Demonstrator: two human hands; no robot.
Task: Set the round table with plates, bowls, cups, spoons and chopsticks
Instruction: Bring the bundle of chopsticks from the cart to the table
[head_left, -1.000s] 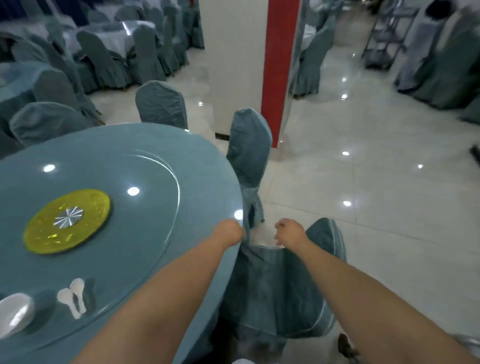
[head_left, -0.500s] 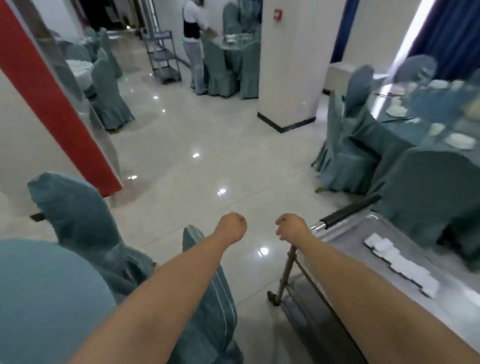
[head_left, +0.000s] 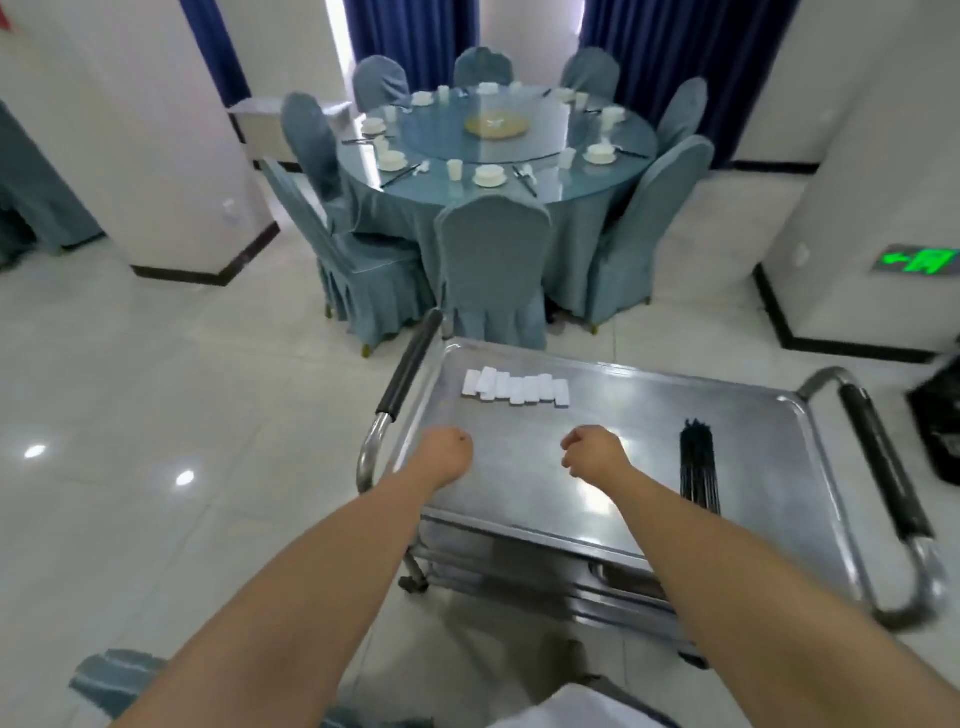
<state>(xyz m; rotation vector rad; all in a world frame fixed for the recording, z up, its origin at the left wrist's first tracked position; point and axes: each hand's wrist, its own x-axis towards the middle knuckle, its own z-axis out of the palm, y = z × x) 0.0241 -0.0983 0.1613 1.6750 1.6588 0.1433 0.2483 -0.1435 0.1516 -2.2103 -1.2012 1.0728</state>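
Banquet hall, pale tiled floor, blue curtains behind. Steel cart (head_left: 613, 499) directly ahead, likely parked as the supply point. On its top tray: bundle of black chopsticks (head_left: 698, 467) toward the right, row of small white pieces (head_left: 517, 388) at the far edge, identity unclear. Left hand (head_left: 448, 457) and right hand (head_left: 597, 451) hover over the tray, both loosely fisted, holding nothing. Right hand nearer the chopsticks; probable next pickup. Beyond, a round table (head_left: 498, 156) appears fully set.
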